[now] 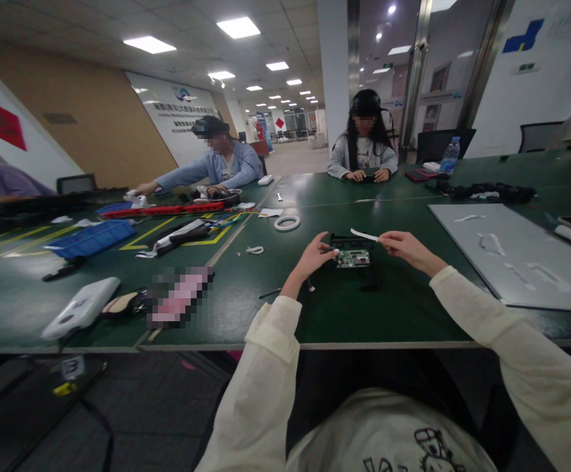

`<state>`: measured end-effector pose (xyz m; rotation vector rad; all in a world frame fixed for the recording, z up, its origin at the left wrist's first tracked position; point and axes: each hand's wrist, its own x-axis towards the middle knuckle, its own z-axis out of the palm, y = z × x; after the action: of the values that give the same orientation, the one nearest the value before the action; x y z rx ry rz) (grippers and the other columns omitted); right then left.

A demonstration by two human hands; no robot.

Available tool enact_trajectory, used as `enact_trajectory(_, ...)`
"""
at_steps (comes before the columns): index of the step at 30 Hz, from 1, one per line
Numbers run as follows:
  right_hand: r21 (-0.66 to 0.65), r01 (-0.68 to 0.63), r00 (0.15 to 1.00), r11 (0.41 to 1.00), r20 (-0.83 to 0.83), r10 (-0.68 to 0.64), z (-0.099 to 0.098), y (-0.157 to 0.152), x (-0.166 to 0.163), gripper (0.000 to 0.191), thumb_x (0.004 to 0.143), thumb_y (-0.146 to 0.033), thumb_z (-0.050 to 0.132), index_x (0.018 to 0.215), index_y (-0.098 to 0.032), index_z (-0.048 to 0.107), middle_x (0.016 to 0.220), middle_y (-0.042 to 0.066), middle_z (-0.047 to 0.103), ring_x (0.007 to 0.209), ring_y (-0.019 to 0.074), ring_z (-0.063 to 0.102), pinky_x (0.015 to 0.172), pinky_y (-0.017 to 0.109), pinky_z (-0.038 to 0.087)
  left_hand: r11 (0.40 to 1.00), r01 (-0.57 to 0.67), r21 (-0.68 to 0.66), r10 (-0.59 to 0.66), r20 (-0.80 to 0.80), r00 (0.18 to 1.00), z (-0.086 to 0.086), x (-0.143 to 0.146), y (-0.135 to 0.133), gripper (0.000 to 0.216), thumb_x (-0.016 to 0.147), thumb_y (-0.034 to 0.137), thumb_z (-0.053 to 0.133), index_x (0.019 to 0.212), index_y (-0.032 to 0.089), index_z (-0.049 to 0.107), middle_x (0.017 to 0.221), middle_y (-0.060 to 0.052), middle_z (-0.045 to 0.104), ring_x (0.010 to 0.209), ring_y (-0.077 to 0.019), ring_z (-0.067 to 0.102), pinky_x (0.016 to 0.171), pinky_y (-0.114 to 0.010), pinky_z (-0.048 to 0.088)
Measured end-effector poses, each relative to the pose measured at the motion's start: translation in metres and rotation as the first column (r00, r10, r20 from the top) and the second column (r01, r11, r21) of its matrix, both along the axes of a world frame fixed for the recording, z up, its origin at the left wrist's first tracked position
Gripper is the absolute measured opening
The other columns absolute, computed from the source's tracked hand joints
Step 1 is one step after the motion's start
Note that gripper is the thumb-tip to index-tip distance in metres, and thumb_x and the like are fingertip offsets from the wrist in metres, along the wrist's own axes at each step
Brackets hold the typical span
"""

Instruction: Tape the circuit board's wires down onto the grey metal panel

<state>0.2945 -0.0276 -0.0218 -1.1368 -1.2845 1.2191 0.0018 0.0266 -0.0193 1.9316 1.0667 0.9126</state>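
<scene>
My left hand (315, 257) grips the left side of a small green circuit board (353, 259), its thumb at the board's edge. Just behind the board is a black plastic frame (347, 238), partly covered by my hands; whether the two are joined I cannot tell. My right hand (407, 249) pinches one end of a short white strip (362, 233), which looks like tape. The strip's free end points left, above the frame. A dark part (370, 282) lies below the board's right corner.
A white tape roll (286, 223) and a coiled white cable (254, 250) lie ahead to the left. A grey panel (467, 246) with white strips is on my right. On the left are a phone (181, 298), a white device (81, 308) and a blue tray (91, 238). Co-workers sit opposite.
</scene>
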Motion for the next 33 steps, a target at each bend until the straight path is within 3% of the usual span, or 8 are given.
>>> enact_trajectory(5, -0.06, -0.212, 0.977, 0.976, 0.001, 0.212, 0.007, -0.008, -0.004, 0.032, 0.064, -0.039, 0.079, 0.086, -0.016, 0.072, 0.074, 0.0, 0.06, 0.067, 0.0094, 0.053, 0.063, 0.022, 0.044, 0.999, 0.001, -0.047, 0.001, 0.047, 0.999, 0.001, 0.0, 0.001, 0.076, 0.072, 0.037, 0.073, 0.138, 0.015, 0.043, 0.095, -0.004, 0.062, 0.079, -0.0132, 0.058, 0.079, -0.03, 0.047)
enact_trajectory(7, -0.049, -0.236, 0.971, 0.97, 0.022, 0.237, 0.008, -0.01, -0.007, 0.032, 0.065, -0.039, 0.079, 0.086, -0.016, 0.072, 0.076, 0.0, 0.061, 0.067, 0.009, 0.053, 0.063, 0.022, 0.044, 0.999, 0.001, -0.048, 0.003, 0.072, 0.997, 0.003, 0.0, -0.001, 0.074, 0.072, 0.036, 0.074, 0.137, 0.015, 0.045, 0.095, -0.004, 0.061, 0.077, -0.0125, 0.057, 0.078, -0.029, 0.047)
enact_trajectory(10, 0.025, -0.057, 0.997, 0.998, -0.041, 0.058, 0.006, -0.008, -0.013, 0.034, 0.065, -0.042, 0.078, 0.087, -0.017, 0.072, 0.076, 0.0, 0.061, 0.067, 0.0089, 0.053, 0.063, 0.021, 0.043, 0.998, 0.021, -0.063, -0.013, 0.128, 0.992, 0.008, 0.002, -0.005, 0.076, 0.07, 0.034, 0.075, 0.138, 0.016, 0.044, 0.094, -0.003, 0.059, 0.078, -0.0122, 0.057, 0.077, -0.029, 0.048)
enact_trajectory(14, 0.044, 0.157, 0.983, 0.987, -0.099, -0.152, -0.003, -0.002, -0.022, 0.038, 0.062, -0.046, 0.079, 0.086, -0.018, 0.072, 0.079, 0.001, 0.064, 0.067, 0.0093, 0.053, 0.061, 0.021, 0.043, 0.995, 0.057, -0.087, -0.039, 0.198, 0.979, 0.014, 0.003, -0.009, 0.081, 0.068, 0.031, 0.076, 0.14, 0.019, 0.041, 0.09, 0.0, 0.056, 0.08, -0.0123, 0.057, 0.078, -0.028, 0.048)
enact_trajectory(18, 0.088, 0.243, 0.97, 0.966, -0.031, -0.241, -0.01, 0.001, -0.029, 0.04, 0.063, -0.051, 0.076, 0.084, -0.018, 0.072, 0.083, 0.003, 0.066, 0.068, 0.0114, 0.054, 0.059, 0.022, 0.042, 0.994, 0.071, -0.08, -0.052, 0.223, 0.974, 0.015, 0.003, -0.009, 0.077, 0.068, 0.03, 0.077, 0.137, 0.019, 0.045, 0.094, -0.001, 0.056, 0.081, -0.0116, 0.056, 0.082, -0.03, 0.047)
enact_trajectory(23, 0.217, 0.37, 0.898, 0.904, 0.167, -0.407, -0.01, 0.005, -0.034, 0.044, 0.064, -0.06, 0.071, 0.072, -0.017, 0.07, 0.072, 0.004, 0.064, 0.063, 0.014, 0.052, 0.056, 0.024, 0.037, 0.991, 0.103, -0.083, -0.078, 0.261, 0.962, 0.017, 0.004, -0.01, 0.075, 0.067, 0.028, 0.078, 0.135, 0.018, 0.047, 0.094, -0.001, 0.056, 0.081, -0.0115, 0.056, 0.084, -0.03, 0.047)
enact_trajectory(28, 0.245, 0.341, 0.879, 0.908, 0.26, -0.4, -0.006, 0.004, -0.033, 0.049, 0.069, -0.065, 0.065, 0.063, -0.017, 0.063, 0.063, 0.001, 0.058, 0.059, 0.0122, 0.048, 0.055, 0.024, 0.034, 0.99, 0.126, -0.066, -0.102, 0.282, 0.954, 0.022, 0.004, -0.013, 0.074, 0.068, 0.028, 0.077, 0.135, 0.02, 0.046, 0.092, 0.001, 0.054, 0.082, -0.0119, 0.057, 0.085, -0.03, 0.047)
enact_trajectory(33, 0.145, 0.275, 0.945, 0.95, 0.143, -0.295, -0.003, 0.006, -0.035, 0.045, 0.067, -0.061, 0.068, 0.077, -0.018, 0.066, 0.077, 0.002, 0.064, 0.068, 0.0129, 0.055, 0.057, 0.022, 0.041, 0.991, 0.115, -0.065, -0.092, 0.282, 0.955, 0.023, 0.005, -0.014, 0.073, 0.067, 0.028, 0.077, 0.133, 0.021, 0.047, 0.091, 0.0, 0.055, 0.085, -0.0131, 0.058, 0.085, -0.031, 0.047)
